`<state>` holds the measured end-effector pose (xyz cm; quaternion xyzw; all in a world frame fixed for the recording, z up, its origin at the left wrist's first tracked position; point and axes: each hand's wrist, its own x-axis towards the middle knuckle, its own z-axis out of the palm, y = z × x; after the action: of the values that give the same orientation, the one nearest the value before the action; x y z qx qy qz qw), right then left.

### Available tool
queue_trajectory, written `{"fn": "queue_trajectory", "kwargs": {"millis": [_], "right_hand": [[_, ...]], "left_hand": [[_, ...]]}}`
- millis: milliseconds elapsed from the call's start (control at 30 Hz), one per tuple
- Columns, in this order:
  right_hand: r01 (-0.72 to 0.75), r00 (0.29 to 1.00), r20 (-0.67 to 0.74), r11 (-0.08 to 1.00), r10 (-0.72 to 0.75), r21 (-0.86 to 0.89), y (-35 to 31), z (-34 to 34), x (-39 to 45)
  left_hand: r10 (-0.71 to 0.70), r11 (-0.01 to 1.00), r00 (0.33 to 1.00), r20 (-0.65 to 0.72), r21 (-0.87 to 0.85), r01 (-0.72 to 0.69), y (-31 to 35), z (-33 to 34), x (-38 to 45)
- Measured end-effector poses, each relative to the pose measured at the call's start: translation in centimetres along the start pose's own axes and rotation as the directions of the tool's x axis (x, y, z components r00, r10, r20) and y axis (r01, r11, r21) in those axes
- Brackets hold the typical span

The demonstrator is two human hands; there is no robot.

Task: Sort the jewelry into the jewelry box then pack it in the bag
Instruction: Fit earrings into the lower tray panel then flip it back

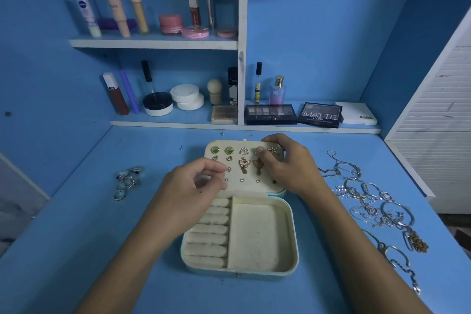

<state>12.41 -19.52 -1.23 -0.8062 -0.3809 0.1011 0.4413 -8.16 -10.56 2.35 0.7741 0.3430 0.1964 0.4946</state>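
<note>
The jewelry box [262,237] lies open on the blue desk [76,237], its cream lid panel [244,186] laid back on the far side of the tray. Earrings [229,151] are pinned in rows on that panel: two green squares, a triangle, a starfish, hearts and two gold dangling pieces. In the tray, padded ring rolls [207,232] fill the left part of the box and a bare compartment the right.

The right hand [285,166] rests over the box lid's right end, fingertips curled onto an earring in the top row, apparently pinching it. The left hand [188,186] hovers over the lid's left edge, thumb and forefinger pinched together near a small stud; whether anything is between them I cannot tell.

Left of the box sits a cluster of rings [126,181]. Right of the box lie tangled chains and bangles [377,206]. Beyond the box, shelves hold cosmetics and eyeshadow palettes [319,115].
</note>
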Motion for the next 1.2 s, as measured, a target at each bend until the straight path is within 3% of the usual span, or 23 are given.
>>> {"fn": "queue_trajectory", "kwargs": {"millis": [233,700,933,1200], "right_hand": [[0.041,0.998,-0.048,0.998,-0.039,0.044,-0.4,-0.2,-0.3],[0.125,0.986,-0.116,0.989,-0.116,0.077,-0.9,-0.6,-1.1],[0.131,0.987,-0.109,0.987,-0.121,0.091,-2.3,-1.6,-2.0],[0.183,0.983,-0.063,0.968,-0.175,0.169,-4.8,-3.4,-5.1]], "left_hand": [[-0.133,0.969,0.990,0.047,-0.206,0.140,0.4,1.1,-1.3],[-0.239,0.904,0.969,0.056,-0.353,0.243,1.3,2.2,-2.5],[-0.308,0.604,0.948,0.084,-0.752,0.263,2.4,2.8,-2.9],[-0.335,0.436,0.936,0.110,-0.862,0.257,2.0,2.6,-3.7]]}}
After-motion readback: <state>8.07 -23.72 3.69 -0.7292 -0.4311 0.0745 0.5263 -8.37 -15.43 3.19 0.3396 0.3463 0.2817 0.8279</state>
